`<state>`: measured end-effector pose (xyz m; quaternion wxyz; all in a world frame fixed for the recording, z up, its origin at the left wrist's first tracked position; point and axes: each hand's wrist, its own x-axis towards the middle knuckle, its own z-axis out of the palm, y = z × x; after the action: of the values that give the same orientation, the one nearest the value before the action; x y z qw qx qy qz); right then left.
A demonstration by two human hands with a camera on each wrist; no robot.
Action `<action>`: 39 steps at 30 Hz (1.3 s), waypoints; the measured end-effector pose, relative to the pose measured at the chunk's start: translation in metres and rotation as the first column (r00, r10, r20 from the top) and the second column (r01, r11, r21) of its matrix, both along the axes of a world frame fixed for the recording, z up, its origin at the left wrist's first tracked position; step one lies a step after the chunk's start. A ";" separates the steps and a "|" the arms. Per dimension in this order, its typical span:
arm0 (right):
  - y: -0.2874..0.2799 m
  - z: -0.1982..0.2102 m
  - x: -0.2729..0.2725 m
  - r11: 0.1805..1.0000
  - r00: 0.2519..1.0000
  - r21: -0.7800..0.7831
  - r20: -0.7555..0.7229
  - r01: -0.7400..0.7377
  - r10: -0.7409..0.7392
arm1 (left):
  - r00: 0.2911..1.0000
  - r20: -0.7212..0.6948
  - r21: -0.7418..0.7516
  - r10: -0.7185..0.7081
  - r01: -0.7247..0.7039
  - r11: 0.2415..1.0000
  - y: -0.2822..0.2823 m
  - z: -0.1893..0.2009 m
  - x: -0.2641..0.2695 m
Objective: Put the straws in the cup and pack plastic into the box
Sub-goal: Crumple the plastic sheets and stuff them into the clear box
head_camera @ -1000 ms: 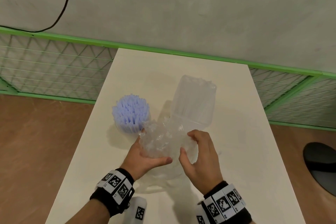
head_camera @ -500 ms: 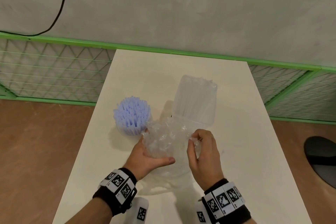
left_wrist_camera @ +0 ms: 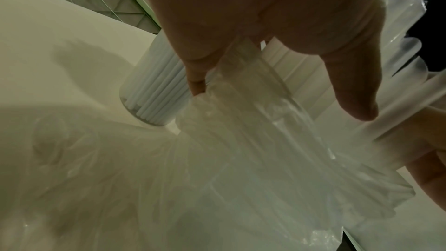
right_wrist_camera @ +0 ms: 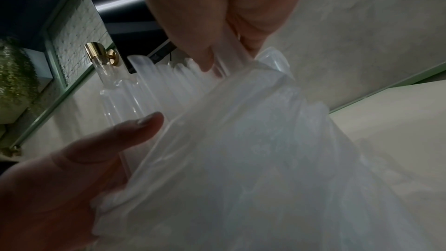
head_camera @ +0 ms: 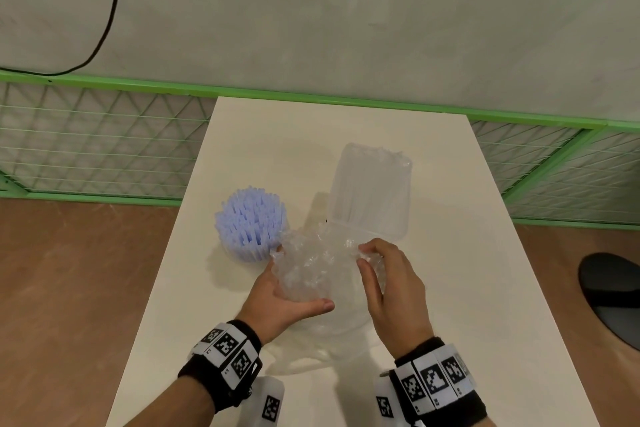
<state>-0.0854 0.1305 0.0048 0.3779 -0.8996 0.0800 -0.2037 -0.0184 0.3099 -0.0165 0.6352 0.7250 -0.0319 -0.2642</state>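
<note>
Left hand (head_camera: 277,298) cradles crumpled plastic (head_camera: 311,270) from below; right hand (head_camera: 391,288) pinches its right edge.

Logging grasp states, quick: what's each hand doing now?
Left hand: holding the crumpled plastic.
Right hand: pinching the same plastic.

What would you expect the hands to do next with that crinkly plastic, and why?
Probably push the plastic down into the clear box under it. The straws already stand in the cup, the lid stands open, and the left hand and right hand grip the wad just above the box.
</note>
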 end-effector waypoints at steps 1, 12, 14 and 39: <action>-0.001 0.001 0.000 1.000 1.000 -0.019 0.005 -0.004 0.004 | 1.000 0.003 0.001 -0.004 0.004 1.000 0.000 0.000 0.000; -0.011 0.032 0.008 0.994 0.989 -0.101 0.142 0.049 -0.034 | 1.000 -0.014 -0.023 -0.013 0.013 1.000 0.000 0.002 -0.001; -0.016 0.050 0.011 0.990 0.980 -0.114 0.188 0.083 -0.060 | 1.000 -0.021 -0.028 -0.009 0.008 1.000 0.000 0.002 -0.001; -0.098 0.157 0.031 0.899 0.828 0.437 0.494 0.028 -0.266 | 0.998 -0.050 -0.048 0.024 -0.026 0.998 -0.001 0.004 -0.002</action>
<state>-0.0545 0.0326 0.1616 0.5481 -0.6957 0.0814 -0.4572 -0.0204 0.3091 -0.0126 0.6566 0.7029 -0.0138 -0.2731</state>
